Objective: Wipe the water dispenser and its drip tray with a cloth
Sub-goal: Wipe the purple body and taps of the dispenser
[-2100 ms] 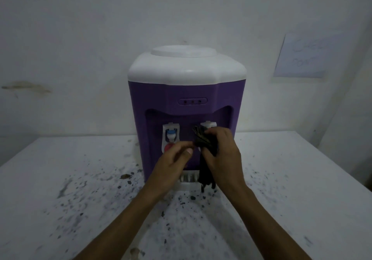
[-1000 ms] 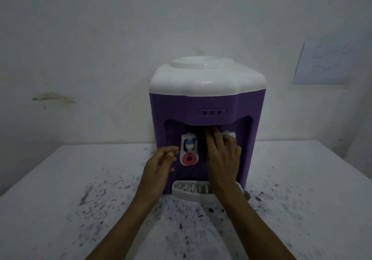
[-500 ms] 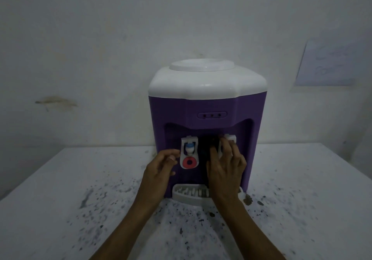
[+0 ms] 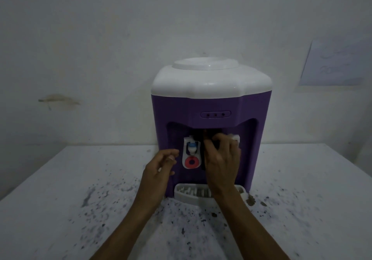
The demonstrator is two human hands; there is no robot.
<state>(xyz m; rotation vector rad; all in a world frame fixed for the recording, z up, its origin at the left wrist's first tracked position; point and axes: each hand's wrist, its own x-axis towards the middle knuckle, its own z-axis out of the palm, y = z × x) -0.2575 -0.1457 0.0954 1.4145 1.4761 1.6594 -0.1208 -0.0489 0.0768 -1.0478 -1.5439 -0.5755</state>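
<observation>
A purple water dispenser (image 4: 211, 106) with a white top stands on the table against the wall. Its white drip tray (image 4: 187, 196) juts out at the bottom front. My right hand (image 4: 221, 159) is inside the tap recess, pressing a dark cloth (image 4: 209, 139) against the back panel between the two taps. The left tap (image 4: 191, 155), white with a blue spout and a red lever, is in plain sight. My fingers hide most of the right tap (image 4: 235, 137). My left hand (image 4: 161, 169) rests on the dispenser's left front edge, fingers loosely curled, holding nothing.
The white table (image 4: 80, 199) is speckled with dark flecks and stains in front of the dispenser. A sheet of paper (image 4: 338, 64) hangs on the wall at the right. A brownish smear (image 4: 58, 99) marks the wall at the left.
My right hand has shifted with the cloth up inside the recess, toward its top. The left hand stays at the dispenser's left edge.
</observation>
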